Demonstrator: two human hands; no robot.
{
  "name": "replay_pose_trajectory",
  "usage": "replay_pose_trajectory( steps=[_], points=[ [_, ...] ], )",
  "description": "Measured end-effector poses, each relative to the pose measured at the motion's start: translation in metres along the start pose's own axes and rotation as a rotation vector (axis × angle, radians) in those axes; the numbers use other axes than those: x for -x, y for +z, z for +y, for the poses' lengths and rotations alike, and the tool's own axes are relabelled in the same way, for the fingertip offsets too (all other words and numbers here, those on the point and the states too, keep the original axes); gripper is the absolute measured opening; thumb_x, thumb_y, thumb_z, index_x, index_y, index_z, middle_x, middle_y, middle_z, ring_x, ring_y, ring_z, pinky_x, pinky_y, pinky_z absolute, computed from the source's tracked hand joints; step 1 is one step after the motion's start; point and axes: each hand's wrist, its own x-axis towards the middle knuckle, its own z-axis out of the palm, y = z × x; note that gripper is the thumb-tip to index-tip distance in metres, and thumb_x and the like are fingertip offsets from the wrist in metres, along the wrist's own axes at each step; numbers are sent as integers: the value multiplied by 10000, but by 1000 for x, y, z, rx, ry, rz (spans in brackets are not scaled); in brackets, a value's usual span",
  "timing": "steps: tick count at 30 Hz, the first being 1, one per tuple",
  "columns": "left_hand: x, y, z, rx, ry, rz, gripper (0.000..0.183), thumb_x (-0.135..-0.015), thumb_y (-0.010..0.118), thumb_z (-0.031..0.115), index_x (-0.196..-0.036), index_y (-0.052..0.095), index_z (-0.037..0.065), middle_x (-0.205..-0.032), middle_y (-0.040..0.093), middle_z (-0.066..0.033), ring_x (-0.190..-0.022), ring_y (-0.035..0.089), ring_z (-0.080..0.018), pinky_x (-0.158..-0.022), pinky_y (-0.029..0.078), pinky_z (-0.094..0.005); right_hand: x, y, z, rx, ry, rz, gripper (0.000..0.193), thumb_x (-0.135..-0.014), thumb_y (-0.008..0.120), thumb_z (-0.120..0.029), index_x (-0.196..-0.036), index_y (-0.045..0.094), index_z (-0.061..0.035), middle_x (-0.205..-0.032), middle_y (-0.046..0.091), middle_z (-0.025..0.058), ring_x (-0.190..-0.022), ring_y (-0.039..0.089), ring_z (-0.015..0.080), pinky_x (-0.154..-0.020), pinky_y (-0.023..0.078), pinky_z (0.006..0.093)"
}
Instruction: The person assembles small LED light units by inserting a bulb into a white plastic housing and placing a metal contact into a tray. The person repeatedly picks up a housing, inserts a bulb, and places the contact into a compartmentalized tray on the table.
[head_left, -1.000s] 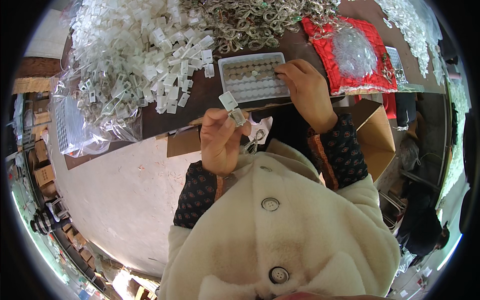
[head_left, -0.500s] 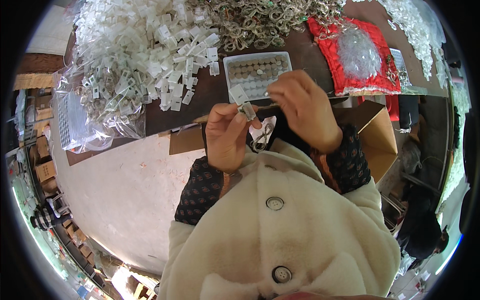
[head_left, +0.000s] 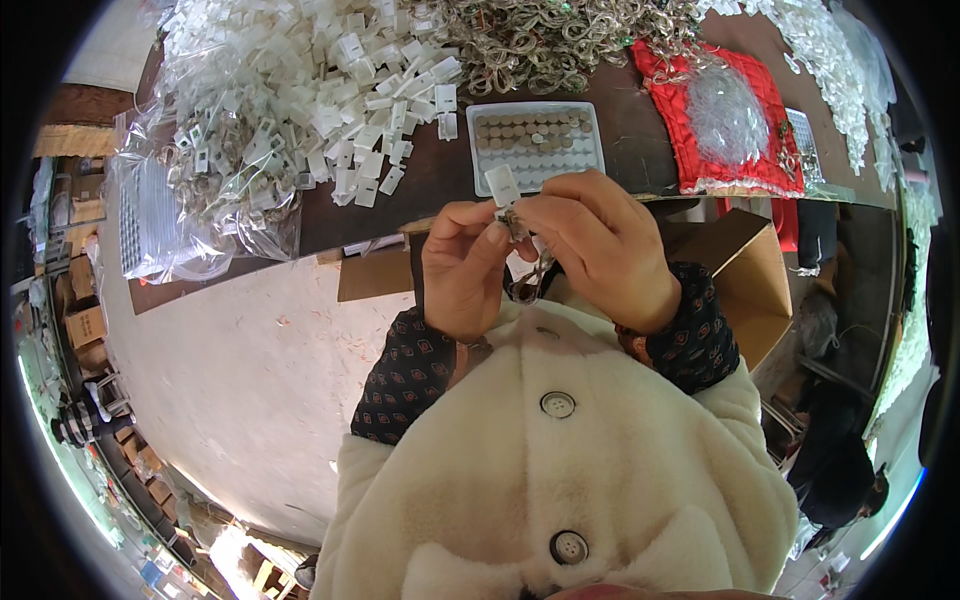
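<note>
My left hand (head_left: 465, 270) pinches a small white plastic battery case (head_left: 502, 186) between thumb and fingers, in front of the table edge. The case's white flap stands up above the fingertips. A coil of thin wire (head_left: 526, 288) hangs below it, between the hands. My right hand (head_left: 610, 245) is closed, its thumb and fingertips pressed together against the case's lower part; whatever they hold is hidden. Just beyond the hands lies a white tray (head_left: 598, 150) with rows of round button cells (head_left: 535, 128) in its far part and bare pockets in its near part.
White plastic cases (head_left: 300, 90) are heaped on the table's left, beside a clear bag (head_left: 225, 210). Wire coils (head_left: 550, 40) pile up at the back. A red cloth (head_left: 665, 100) bears clear strands (head_left: 727, 115). An open cardboard box (head_left: 755, 285) stands below at right.
My right hand has come down and left from near the tray to the case; a small silver piece showed at its fingertips before. The case has barely shifted in my left hand.
</note>
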Motion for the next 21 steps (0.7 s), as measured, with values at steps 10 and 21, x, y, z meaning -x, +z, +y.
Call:
replay_pose_trajectory(
  steps=[10,21],
  points=[
    [4,-5,3,84,-123,26,170,-992,573,38,-1161,589,36,-1078,683,-132,-880,656,-231,-769,546,-365,-5,-1,5,-142,-65,-59,273,-735,725,72,-983,705,-40,-918,667,86,-768,658,237,-665,556,324],
    [1,-7,2,148,-117,104,164,-991,582,60,-1153,597,67,-1047,702,-135,-849,676,-229,-788,552,-361,2,8,9,-375,232,101,244,-815,723,73,-1036,750,-26,-942,684,83,-794,694,176,-701,564,276]
  ],
)
